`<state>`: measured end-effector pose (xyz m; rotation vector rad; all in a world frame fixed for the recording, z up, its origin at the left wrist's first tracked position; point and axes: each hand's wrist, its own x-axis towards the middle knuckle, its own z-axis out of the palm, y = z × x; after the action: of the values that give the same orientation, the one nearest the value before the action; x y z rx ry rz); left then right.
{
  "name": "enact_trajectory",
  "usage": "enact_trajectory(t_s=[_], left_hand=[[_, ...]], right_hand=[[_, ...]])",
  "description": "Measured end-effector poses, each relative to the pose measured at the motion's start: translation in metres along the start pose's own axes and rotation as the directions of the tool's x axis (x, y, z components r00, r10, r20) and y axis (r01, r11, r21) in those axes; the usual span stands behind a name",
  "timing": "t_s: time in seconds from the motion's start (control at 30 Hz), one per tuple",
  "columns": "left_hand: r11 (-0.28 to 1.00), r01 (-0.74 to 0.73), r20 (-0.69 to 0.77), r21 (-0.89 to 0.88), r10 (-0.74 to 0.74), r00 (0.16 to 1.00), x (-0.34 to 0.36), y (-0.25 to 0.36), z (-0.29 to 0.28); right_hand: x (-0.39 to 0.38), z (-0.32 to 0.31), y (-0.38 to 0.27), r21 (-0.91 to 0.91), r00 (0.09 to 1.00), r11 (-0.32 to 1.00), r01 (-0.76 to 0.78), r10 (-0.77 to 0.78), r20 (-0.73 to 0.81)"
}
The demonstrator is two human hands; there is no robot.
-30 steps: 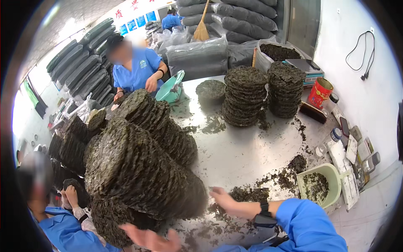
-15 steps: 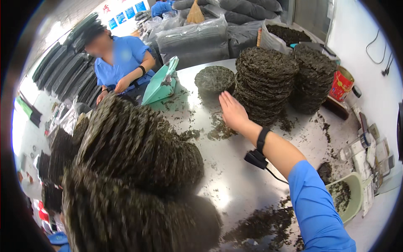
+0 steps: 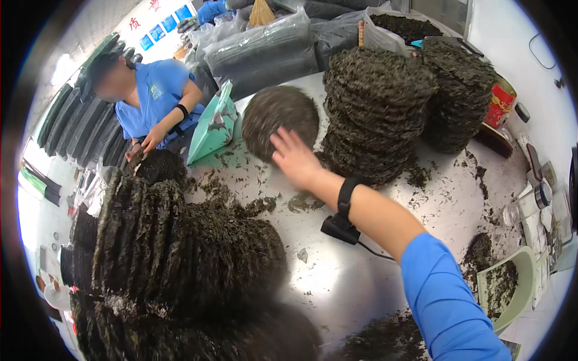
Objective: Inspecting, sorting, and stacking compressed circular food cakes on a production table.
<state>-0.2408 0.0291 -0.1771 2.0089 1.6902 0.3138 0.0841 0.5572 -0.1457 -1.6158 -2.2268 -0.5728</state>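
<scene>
My right hand (image 3: 295, 157) reaches over the metal table with its fingers stretched out and spread. Its fingertips overlap the lower right edge of a round, dark sheet of dried seaweed (image 3: 279, 117). Motion blurs that sheet, so I cannot tell whether it lies flat or is lifted. Just right of the hand stands a tall stack of round seaweed sheets (image 3: 379, 114), with another stack (image 3: 456, 93) behind it. Large rows of seaweed sheets on edge (image 3: 186, 253) fill the left side, blurred near the bottom. My left hand is out of view.
Across the table a co-worker in blue (image 3: 158, 99) handles seaweed beside a green scoop-like container (image 3: 211, 129). Seaweed crumbs litter the metal tabletop (image 3: 349, 265). At the right are a red tin (image 3: 500, 105), a brush (image 3: 494, 139) and a pale green basin (image 3: 524, 289).
My right hand has shifted left and slightly down in the view. The round sheet at its fingertips looks larger and blurred. The whole view has turned somewhat; the co-worker's hands are now at dark seaweed.
</scene>
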Motion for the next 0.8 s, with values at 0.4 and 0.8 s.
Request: enact_trajectory(t_s=[0.4, 0.8], left_hand=[[0.999, 0.048, 0.004, 0.014, -0.048, 0.999, -0.003, 0.009, 0.009], [0.997, 0.081, 0.02, 0.003, -0.081, 0.997, -0.015, 0.011, 0.003]], right_hand=[[0.032, -0.001, 0.018, 0.116, 0.891, 0.924, -0.365, 0.311, 0.331], [0.014, 0.014, 0.023, 0.104, 0.993, 0.992, -0.075, 0.065, 0.101]])
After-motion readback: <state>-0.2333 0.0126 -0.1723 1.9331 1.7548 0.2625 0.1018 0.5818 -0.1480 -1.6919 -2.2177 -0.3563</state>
